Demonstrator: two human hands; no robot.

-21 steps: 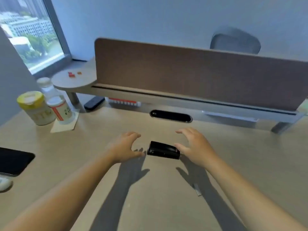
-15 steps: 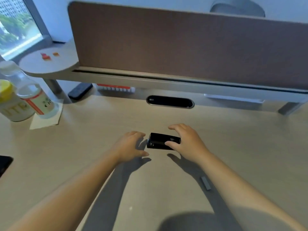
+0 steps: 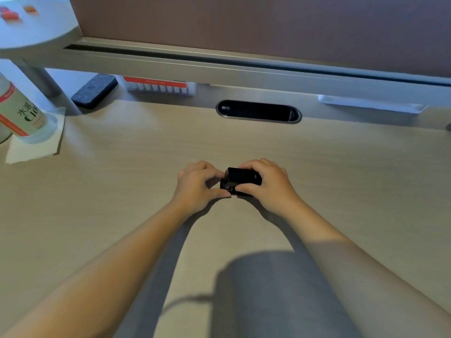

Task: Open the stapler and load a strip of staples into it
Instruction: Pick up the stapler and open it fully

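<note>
A small black stapler (image 3: 240,179) lies on the light wooden desk (image 3: 122,191) in the middle of the head view. My right hand (image 3: 268,185) grips its right half, fingers over the top and thumb at the near side. My left hand (image 3: 197,185) pinches its left end between thumb and forefinger. The stapler's top looks slightly raised at the left end. No strip of staples shows in this frame; my right forearm covers the desk where one lay before.
A bottle (image 3: 17,113) stands on a paper napkin (image 3: 36,147) at the far left. A dark eraser pad (image 3: 95,90) and a red-and-white box (image 3: 159,86) lie under the grey shelf rail (image 3: 244,69). A black cable port (image 3: 258,112) sits behind the stapler, below the brown divider panel (image 3: 268,23).
Both hands have closed in on the stapler and taken hold of it. My head has moved nearer and lower, so the staple strip beside my right forearm has gone from view.
</note>
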